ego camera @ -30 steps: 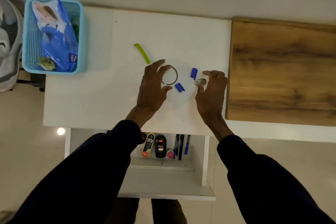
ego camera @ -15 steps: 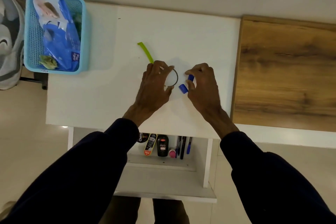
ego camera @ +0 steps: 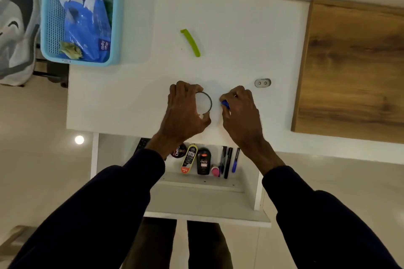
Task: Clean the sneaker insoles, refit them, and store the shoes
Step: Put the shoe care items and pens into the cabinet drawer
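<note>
On the white table (ego camera: 135, 94) my left hand (ego camera: 184, 113) curls around a thin dark ring (ego camera: 207, 101), fingers and thumb touching its edge. Just to the right, my right hand (ego camera: 239, 111) is closed on a small blue piece (ego camera: 225, 103), of which only a corner shows. A small grey metal part with two holes (ego camera: 262, 83) lies on the table beyond my right hand. A green strip (ego camera: 190, 42) lies farther back. A grey and white sneaker (ego camera: 15, 28) sits off the table at the far left. No insole is visible.
A light blue basket (ego camera: 47, 17) holding a blue wipes pack (ego camera: 87, 22) stands at the table's back left. A wooden board (ego camera: 354, 67) adjoins the table on the right. An open shelf (ego camera: 196, 190) below holds shoe polish bottles (ego camera: 203, 160) and pens (ego camera: 228, 161).
My right hand moved left from the grey metal part and closed on the blue pieces. My left hand closed more tightly around the ring. The camera has come closer.
</note>
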